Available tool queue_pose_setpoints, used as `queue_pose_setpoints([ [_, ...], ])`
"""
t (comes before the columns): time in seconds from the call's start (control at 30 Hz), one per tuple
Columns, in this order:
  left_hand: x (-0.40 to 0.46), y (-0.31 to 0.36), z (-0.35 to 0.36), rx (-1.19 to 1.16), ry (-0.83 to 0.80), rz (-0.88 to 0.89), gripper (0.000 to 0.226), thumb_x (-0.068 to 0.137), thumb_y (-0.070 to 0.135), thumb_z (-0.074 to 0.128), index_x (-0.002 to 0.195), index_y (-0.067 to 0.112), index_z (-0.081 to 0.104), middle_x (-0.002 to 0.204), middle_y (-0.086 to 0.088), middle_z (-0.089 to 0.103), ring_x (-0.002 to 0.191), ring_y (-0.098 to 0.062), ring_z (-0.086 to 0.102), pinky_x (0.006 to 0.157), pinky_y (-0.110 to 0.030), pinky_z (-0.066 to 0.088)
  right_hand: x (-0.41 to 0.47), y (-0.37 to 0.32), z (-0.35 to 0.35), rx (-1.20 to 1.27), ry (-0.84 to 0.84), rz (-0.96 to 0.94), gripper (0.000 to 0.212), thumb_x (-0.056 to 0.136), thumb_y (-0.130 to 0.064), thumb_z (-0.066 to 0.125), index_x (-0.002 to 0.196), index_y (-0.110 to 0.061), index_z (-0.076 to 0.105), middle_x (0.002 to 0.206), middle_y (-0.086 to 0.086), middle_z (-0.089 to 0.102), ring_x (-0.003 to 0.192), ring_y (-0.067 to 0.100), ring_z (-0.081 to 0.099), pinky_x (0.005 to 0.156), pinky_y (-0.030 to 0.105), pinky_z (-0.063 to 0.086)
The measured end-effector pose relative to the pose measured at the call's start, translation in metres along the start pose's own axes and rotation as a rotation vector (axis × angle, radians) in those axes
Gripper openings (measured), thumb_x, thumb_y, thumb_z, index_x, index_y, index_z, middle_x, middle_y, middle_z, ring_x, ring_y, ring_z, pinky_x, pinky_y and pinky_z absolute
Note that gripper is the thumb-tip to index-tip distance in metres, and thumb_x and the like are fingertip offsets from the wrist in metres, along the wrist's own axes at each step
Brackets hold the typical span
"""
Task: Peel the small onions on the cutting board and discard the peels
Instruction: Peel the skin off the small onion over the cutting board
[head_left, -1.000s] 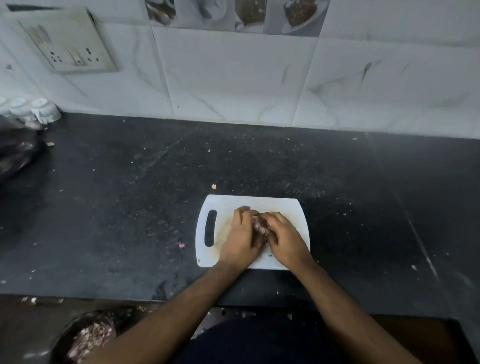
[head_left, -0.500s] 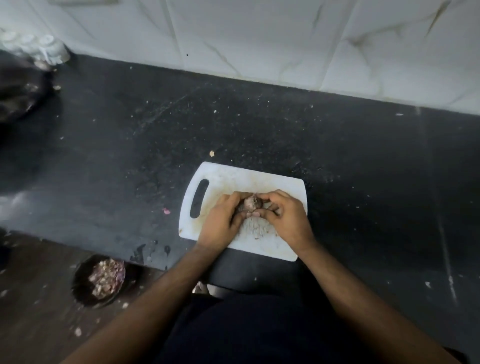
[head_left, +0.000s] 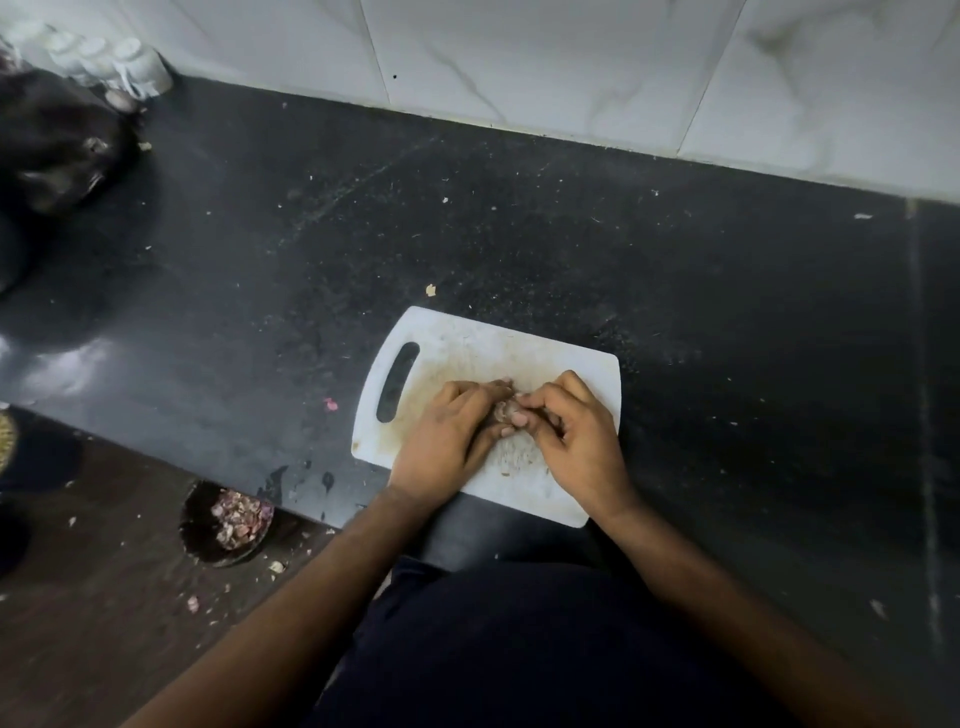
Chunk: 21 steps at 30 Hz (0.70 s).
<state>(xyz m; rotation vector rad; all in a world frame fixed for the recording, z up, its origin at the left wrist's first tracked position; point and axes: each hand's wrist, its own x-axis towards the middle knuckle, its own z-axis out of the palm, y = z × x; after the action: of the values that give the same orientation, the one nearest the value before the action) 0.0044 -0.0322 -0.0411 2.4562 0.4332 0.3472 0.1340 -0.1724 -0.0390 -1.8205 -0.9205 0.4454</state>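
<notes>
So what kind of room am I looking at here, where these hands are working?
Most likely a home kitchen: a dark stone counter against a white marbled tile wall, a white cutting board where both hands peel a small onion, and a bowl of peels on the floor.

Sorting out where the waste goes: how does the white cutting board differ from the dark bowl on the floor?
The cutting board is white, flat and rectangular with a handle slot; the bowl is dark and round. The board lies on the black counter; the bowl sits lower, on the floor. The board shows only fine scraps; the bowl holds a heap of pinkish peels. Both carry onion debris.
</notes>
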Motion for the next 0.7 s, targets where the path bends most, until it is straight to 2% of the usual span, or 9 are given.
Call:
queue_pose_setpoints([
  [0.1, 0.002, -0.004, -0.002, -0.057, -0.014, -0.004, 0.039, 0.1, 0.035, 0.063, 0.134, 0.016, 0.063, 0.132, 0.007, 0.067, 0.119, -0.012, 0.053, 0.097, -0.029, 0.05, 0.001, -0.002, 0.002, -0.016, 0.003, 0.006, 0.008, 0.093, -0.027, 0.07, 0.099, -0.021, 0.072, 0.097, -0.016, 0.054, 0.089, 0.009, 0.067, 0.078, 0.038, 0.06],
  [0.23, 0.006, -0.015, -0.006, -0.272, -0.042, -0.064, 0.024, 0.092, 0.031, 0.076, 0.113, 0.02, 0.071, 0.114, 0.008, 0.07, 0.117, -0.01, 0.057, 0.095, -0.025, 0.051, 0.001, -0.008, 0.003, -0.071, -0.012, 0.001, 0.021, 0.092, -0.042, 0.064, 0.102, -0.024, 0.068, 0.102, -0.026, 0.05, 0.095, 0.005, 0.063, 0.08, 0.039, 0.059],
  [0.33, 0.012, -0.023, -0.013, -0.369, -0.097, -0.067, 0.02, 0.087, 0.025, 0.082, 0.104, 0.02, 0.074, 0.111, 0.004, 0.072, 0.113, -0.01, 0.063, 0.095, -0.027, 0.054, -0.002, -0.013, 0.005, -0.12, 0.008, 0.042, 0.028, 0.089, -0.055, 0.064, 0.105, -0.033, 0.065, 0.106, -0.026, 0.051, 0.097, 0.003, 0.062, 0.081, 0.038, 0.059],
  [0.43, 0.014, -0.025, -0.016, -0.466, -0.068, -0.119, 0.021, 0.083, 0.012, 0.084, 0.094, 0.027, 0.073, 0.108, 0.003, 0.075, 0.108, -0.012, 0.07, 0.095, -0.032, 0.057, -0.002, -0.01, 0.006, -0.123, -0.017, 0.071, 0.033, 0.086, -0.05, 0.07, 0.116, -0.036, 0.064, 0.114, -0.022, 0.053, 0.105, 0.003, 0.063, 0.087, 0.037, 0.059],
  [0.5, 0.012, -0.024, -0.015, -0.521, -0.037, -0.119, 0.019, 0.083, 0.003, 0.082, 0.085, 0.02, 0.076, 0.108, 0.003, 0.076, 0.106, -0.011, 0.072, 0.093, -0.033, 0.058, -0.001, -0.008, 0.005, -0.092, -0.038, 0.081, 0.042, 0.084, -0.042, 0.077, 0.123, -0.032, 0.066, 0.119, -0.02, 0.055, 0.108, 0.006, 0.064, 0.091, 0.038, 0.058],
  [0.57, 0.008, -0.021, -0.014, -0.541, -0.011, -0.117, 0.026, 0.085, -0.005, 0.077, 0.076, 0.019, 0.073, 0.111, 0.002, 0.077, 0.111, -0.011, 0.07, 0.095, -0.03, 0.056, 0.001, -0.007, 0.003, -0.058, -0.046, 0.071, 0.045, 0.081, -0.037, 0.081, 0.123, -0.028, 0.068, 0.117, -0.018, 0.06, 0.106, 0.007, 0.065, 0.092, 0.039, 0.056],
  [0.63, 0.006, -0.019, -0.013, -0.505, 0.031, -0.107, 0.036, 0.086, -0.007, 0.076, 0.074, 0.026, 0.069, 0.115, 0.001, 0.076, 0.121, -0.014, 0.065, 0.101, -0.029, 0.052, 0.001, -0.007, 0.003, -0.041, -0.047, 0.06, 0.043, 0.081, -0.036, 0.082, 0.121, -0.025, 0.07, 0.114, -0.016, 0.064, 0.103, 0.007, 0.066, 0.091, 0.038, 0.056],
  [0.7, 0.002, -0.016, -0.013, -0.413, 0.076, -0.071, 0.031, 0.085, -0.005, 0.078, 0.076, 0.024, 0.069, 0.119, 0.002, 0.074, 0.127, -0.018, 0.058, 0.104, -0.03, 0.048, 0.0, -0.007, 0.004, -0.058, -0.035, 0.05, 0.038, 0.083, -0.038, 0.079, 0.117, -0.024, 0.07, 0.111, -0.016, 0.064, 0.099, 0.005, 0.066, 0.088, 0.035, 0.056],
])
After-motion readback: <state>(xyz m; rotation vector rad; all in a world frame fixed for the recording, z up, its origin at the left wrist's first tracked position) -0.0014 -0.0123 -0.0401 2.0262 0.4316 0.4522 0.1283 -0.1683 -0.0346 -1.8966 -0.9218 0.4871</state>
